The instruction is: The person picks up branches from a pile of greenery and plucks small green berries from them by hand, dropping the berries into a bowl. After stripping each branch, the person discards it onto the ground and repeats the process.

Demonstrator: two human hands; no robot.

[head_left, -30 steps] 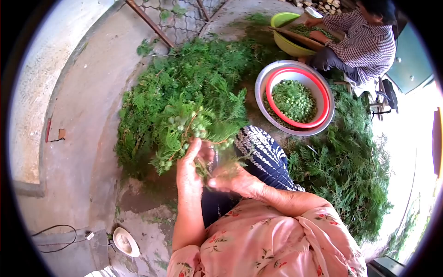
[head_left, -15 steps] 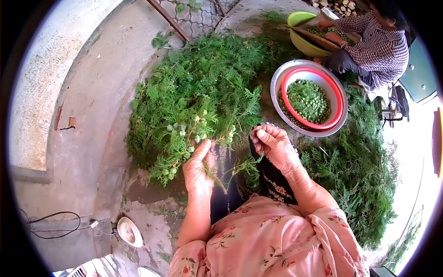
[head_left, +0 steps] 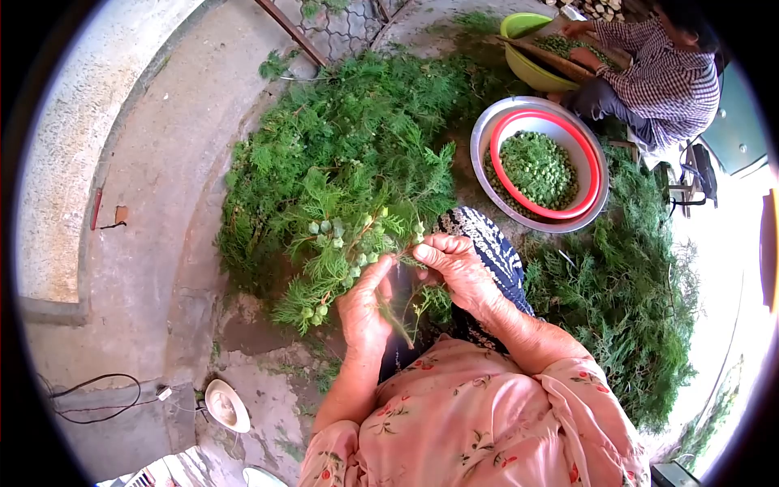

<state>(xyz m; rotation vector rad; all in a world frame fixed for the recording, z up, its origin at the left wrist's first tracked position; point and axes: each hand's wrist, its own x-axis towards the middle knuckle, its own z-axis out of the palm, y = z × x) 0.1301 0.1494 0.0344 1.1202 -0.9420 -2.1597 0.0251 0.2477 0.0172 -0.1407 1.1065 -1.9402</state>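
My left hand grips the stem of an evergreen branch bearing pale green seed cones. At the branch's right side, my right hand pinches a side twig close to a few cones; its fingertips hide exactly what is between them. Both hands are closed and nearly meet above my lap. Beyond my right hand, a red-rimmed bowl full of picked green cones sits inside a wide metal basin.
A big heap of cut evergreen branches lies ahead, and another pile is at right. A co-worker sits at the upper right, hands over a tray by a green basin. A white dish stands at lower left.
My right hand has moved left and down from beside the bowl to the branch, where its fingers now pinch. My left hand still holds the branch, shifted slightly right.
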